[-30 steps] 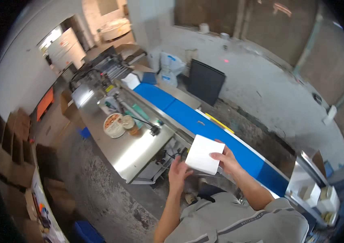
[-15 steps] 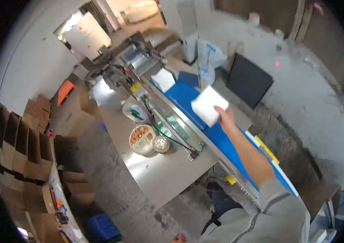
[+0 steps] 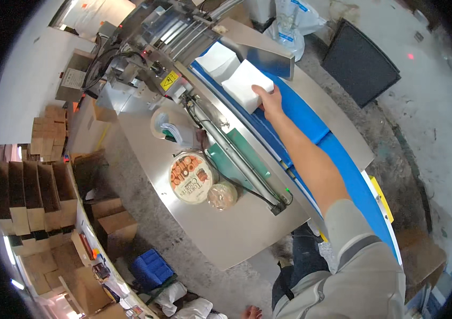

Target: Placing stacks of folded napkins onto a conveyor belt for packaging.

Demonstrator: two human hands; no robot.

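Since a moment ago, the white packet point(image 3: 246, 84) is lying flat on the blue belt point(image 3: 311, 114), farther along toward the machine point(image 3: 151, 42), just behind another white packet point(image 3: 217, 59). Her right hand point(image 3: 271, 101) is pressing its near edge, fingers curled loosely on it. Left hand is staying out of view. Nearer left, a round tin point(image 3: 191, 177) is sitting on the steel tabletop point(image 3: 226, 234).

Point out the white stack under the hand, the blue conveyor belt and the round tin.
white stack point(image 3: 244, 84), head view, middle of its top face
blue conveyor belt point(image 3: 311, 118), head view, bare stretch
round tin point(image 3: 191, 177), head view, lid centre
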